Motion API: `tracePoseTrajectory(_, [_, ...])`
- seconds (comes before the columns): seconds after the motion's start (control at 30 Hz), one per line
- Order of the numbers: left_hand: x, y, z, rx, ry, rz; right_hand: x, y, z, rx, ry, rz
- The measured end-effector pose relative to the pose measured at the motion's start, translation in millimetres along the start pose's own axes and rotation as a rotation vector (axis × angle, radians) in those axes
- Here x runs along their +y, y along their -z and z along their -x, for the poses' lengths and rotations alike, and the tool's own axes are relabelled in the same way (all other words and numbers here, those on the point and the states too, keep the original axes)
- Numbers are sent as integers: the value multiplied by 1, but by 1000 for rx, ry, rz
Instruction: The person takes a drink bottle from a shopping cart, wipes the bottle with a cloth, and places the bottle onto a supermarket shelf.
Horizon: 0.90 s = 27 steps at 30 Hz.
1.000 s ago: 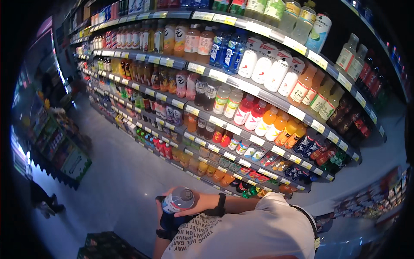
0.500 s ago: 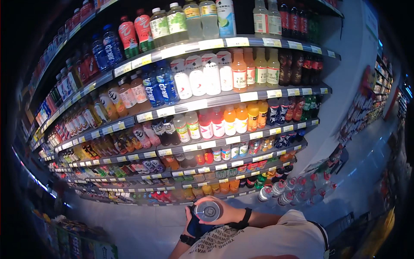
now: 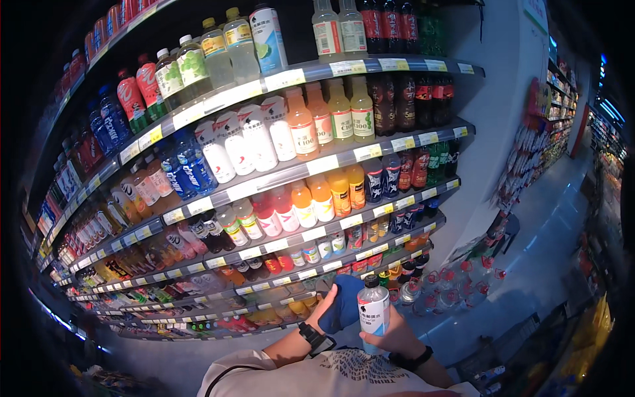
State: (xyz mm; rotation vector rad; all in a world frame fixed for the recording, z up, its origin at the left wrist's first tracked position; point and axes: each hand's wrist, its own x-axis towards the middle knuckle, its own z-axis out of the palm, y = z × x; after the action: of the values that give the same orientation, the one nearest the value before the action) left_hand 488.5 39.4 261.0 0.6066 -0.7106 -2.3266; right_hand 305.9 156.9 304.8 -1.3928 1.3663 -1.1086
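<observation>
In front of my chest, my right hand [image 3: 398,333] wraps round a drink bottle [image 3: 374,312] with a dark cap and a white and light-blue label. The bottle stands nearly upright, its label facing me. Just left of it, my left hand [image 3: 323,311] is closed on a dark blue cloth [image 3: 342,306], thumb pointing up; the fingers behind the cloth are hidden. The cloth comes close to the bottle's side; whether they touch I cannot tell. Both wrists wear dark bands.
A long curved drinks shelf [image 3: 278,173] rises ahead in several tiers, packed with bottles and cartons above price tags. Large clear jugs with red caps [image 3: 456,284] stand on the floor to the right. Beyond them an aisle [image 3: 529,238] runs back past more stocked racks.
The bottle has turned from showing its round end to standing upright with the label towards me. My hands have moved right and apart, bringing the blue cloth into fuller view. The view has shifted right.
</observation>
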Motion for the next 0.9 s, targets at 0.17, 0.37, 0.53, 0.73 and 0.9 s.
tracePoseTrajectory(0.17, [-27,-25,-46,-44,-6,-216,24,39,0,116,-28,148])
tracePoseTrajectory(0.37, [-10,-78,-83,-327,-582,-673,27,75,0,146,-34,403])
tracePoseTrajectory(0.53, [40,-110,-84,-568,-720,-973,30,82,-11,-47,164,113])
tracePoseTrajectory(0.73, [65,-138,-54,-559,-792,-1039,8,64,-31,-32,204,-91])
tracePoseTrajectory(0.9, [69,-85,-49,-440,-1166,-1225,-13,28,-66,162,340,-254])
